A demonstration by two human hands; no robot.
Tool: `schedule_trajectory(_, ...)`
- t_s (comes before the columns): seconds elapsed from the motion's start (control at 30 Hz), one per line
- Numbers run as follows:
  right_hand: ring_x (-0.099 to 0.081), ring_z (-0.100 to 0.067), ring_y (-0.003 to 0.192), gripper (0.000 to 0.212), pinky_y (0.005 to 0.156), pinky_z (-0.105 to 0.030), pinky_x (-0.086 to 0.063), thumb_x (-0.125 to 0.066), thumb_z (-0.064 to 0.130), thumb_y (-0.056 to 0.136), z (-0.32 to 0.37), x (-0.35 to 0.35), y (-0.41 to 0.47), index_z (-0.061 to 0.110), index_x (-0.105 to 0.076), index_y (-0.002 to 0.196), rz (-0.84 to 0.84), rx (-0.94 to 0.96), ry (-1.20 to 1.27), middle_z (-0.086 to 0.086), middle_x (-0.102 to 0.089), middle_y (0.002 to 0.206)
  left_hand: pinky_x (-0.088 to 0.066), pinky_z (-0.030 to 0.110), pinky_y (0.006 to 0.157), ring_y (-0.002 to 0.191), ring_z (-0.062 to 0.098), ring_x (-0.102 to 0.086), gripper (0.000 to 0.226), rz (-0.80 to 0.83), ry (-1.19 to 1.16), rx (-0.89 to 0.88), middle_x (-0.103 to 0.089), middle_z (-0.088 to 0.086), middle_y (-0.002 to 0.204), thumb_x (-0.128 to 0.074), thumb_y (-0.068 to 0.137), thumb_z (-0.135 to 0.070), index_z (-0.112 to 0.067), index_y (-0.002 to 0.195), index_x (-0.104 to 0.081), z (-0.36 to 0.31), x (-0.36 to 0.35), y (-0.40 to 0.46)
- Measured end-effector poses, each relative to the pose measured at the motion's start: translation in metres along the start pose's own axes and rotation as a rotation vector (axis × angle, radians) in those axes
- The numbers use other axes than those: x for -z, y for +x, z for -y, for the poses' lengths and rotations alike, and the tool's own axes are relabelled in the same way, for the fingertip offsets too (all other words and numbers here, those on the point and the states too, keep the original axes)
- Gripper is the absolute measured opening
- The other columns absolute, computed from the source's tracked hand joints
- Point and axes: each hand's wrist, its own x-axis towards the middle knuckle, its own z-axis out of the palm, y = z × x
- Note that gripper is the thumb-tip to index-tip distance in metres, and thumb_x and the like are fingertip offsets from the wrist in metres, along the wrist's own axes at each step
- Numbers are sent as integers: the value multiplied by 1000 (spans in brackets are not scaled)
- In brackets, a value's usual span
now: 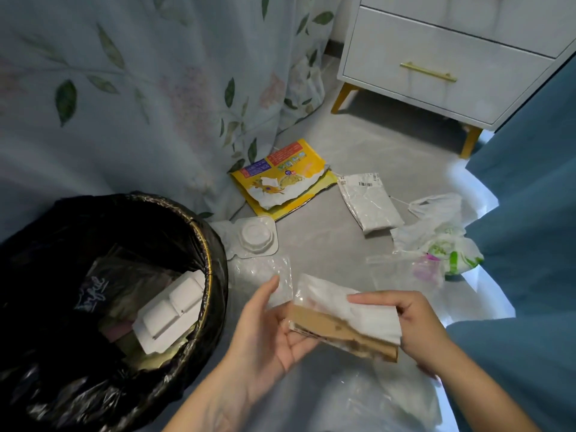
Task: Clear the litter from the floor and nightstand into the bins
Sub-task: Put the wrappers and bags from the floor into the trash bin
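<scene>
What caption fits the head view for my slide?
Both hands, left hand and right hand, hold a bundle of cardboard and wrappers beside the black-lined bin, litter strewn across the floor.

A grey floor [358,145], a leaf-printed curtain [124,88] at left, a white nightstand [436,57] on gold legs, blue bedding [530,198] at right.

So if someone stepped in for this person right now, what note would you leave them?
Left hand and right hand together hold a bundle of litter: brown card, white paper, clear plastic.
The black-lined bin stands to the left with some rubbish already inside.
Still on the floor: yellow packet, white mailer, plastic tray, plastic bag.
Nightstand: its top is out of view.
</scene>
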Motion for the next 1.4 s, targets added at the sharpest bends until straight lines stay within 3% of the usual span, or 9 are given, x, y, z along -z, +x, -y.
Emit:
schedule_trajectory(0.23, -70, -9, 86, 57, 69, -14, -49, -61, -14, 78, 4, 0, 0, 40, -77, 84, 76, 115, -210, 12, -74, 90, -52, 23, 56, 71, 14, -70, 32, -102, 474, -261, -75, 9, 90, -80, 73, -13, -6, 103, -71, 11, -9, 2)
schedule_trajectory(0.37, -69, -23, 86, 71, 68, -27, -54, -63, -19, 74, 9, 9, 2, 34, -61, 121, 92, -42, 338, -9, -73, 100, -58, 34, 66, 81, 28, -71, 21, -119, 447, -427, -75, 15, 92, -74, 79, -3, -4, 99, -70, 9, -8, 2)
schedule_trajectory(0.5, -66, -28, 94, 81, 75, -37, -55, -88, 25, 41, 12, 10, 1, 19, -65, 118, 217, -193, 792, -14, -66, 115, -54, 54, 84, 92, 40, -69, 40, -194, 367, -577, -74, 17, 93, -75, 64, -17, -3, 101, -68, 5, -8, 4)
schedule_trajectory(0.6, -68, -20, 96, 82, 73, -33, -56, -89, 49, 43, 20, -7, -3, 21, -64, 116, 182, -226, 461, -5, -70, 113, -55, 52, 84, 89, 33, -71, 35, -241, 431, -653, -76, 10, 89, -74, 65, -20, -9, 98, -69, 7, -7, 2)
schedule_trajectory(0.8, -68, -19, 62, 35, 44, -30, -53, -77, 7, 72, 39, -22, -1, 7, -64, 104, -5, -176, 220, -10, -73, 84, -56, 46, 85, 86, 17, -72, 46, -237, 721, -590, -75, -1, 90, -74, 61, -43, -19, 99, -65, -1, -4, -22)
schedule_trajectory(0.97, -68, -19, 61, 28, 45, -35, -56, -70, 16, 69, 79, -24, 6, 12, -64, 96, -38, -23, 97, -11, -73, 82, -46, 9, 77, 81, -3, -61, 18, -257, 1117, -533, -66, -11, 91, -64, 86, -36, -29, 99, -54, -15, 19, -77)
schedule_trajectory(1.07, -69, -9, 72, 33, 53, -27, -55, -72, 29, 63, 120, -45, 14, 22, -64, 94, -28, 175, -36, 4, -74, 86, -54, 22, 80, 78, 6, -67, 11, -269, 1118, -614, -71, -6, 84, -66, 84, -36, -27, 89, -67, -23, 38, -118)
schedule_trajectory(1.23, -58, -11, 80, 23, 65, -25, -45, -70, 34, 82, 172, -137, 39, 20, -55, 92, 190, 402, -607, 7, -62, 87, -53, 25, 67, 65, 1, -65, 14, -559, 1219, -788, -69, -18, 71, -61, 81, -48, -35, 79, -67, -45, 73, -167)
schedule_trajectory(1.4, -50, -25, 80, 29, 59, -31, -39, -61, 27, 88, 172, -235, 77, 12, -37, 91, 619, 463, -1161, 0, -48, 80, -52, 30, 78, 94, 6, -62, 31, -793, 1596, -649, -66, -18, 91, -52, 80, -61, -37, 96, -63, -56, 113, -178)
